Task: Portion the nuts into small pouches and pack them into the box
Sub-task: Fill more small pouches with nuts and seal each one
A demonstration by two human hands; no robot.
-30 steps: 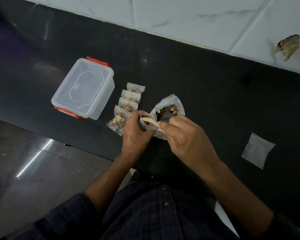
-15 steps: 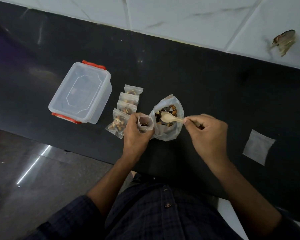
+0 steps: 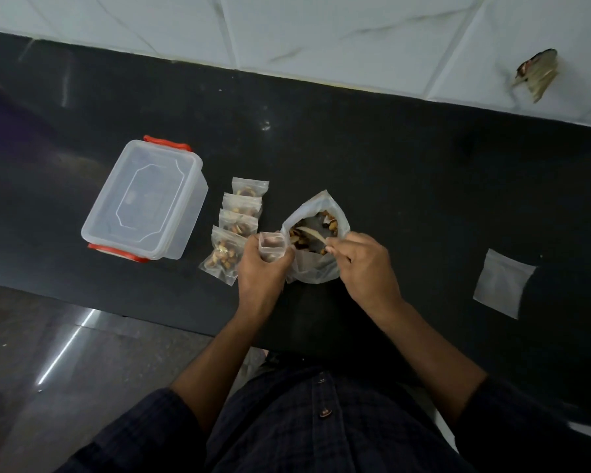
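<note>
So far, four filled pouches (image 3: 234, 233) lie in an overlapping row just to the outer side of the left hand (image 3: 261, 268), between that hand and the box (image 3: 144, 199). All four look closed and hold nuts, though whether their strips are fully sealed is too small to tell. The box sits well beyond them, its clear lid on and its orange clips (image 3: 166, 144) showing at both ends, so judging from this none of the pouches has gone inside yet.

A fifth pouch (image 3: 271, 245) is in work. The left hand's fingers are curled round it, holding it upright with its mouth open; a few nuts seem to sit low inside, but that is hard to make out. Just beside it, touching or nearly so, stands the big bag of nuts (image 3: 316, 244), its mouth open and plenty of nuts (image 3: 330, 223) still in it. The right hand (image 3: 365, 268) pinches the handle of a small wooden spoon (image 3: 309, 232), whose bowl dips down among the nuts.

Well off to the outer side of the right hand lies one flat, empty pouch (image 3: 504, 283), apart from everything else.

What remains, then: finish and close the fifth pouch, probably fill the spare one, open the box and pack them all in.
</note>
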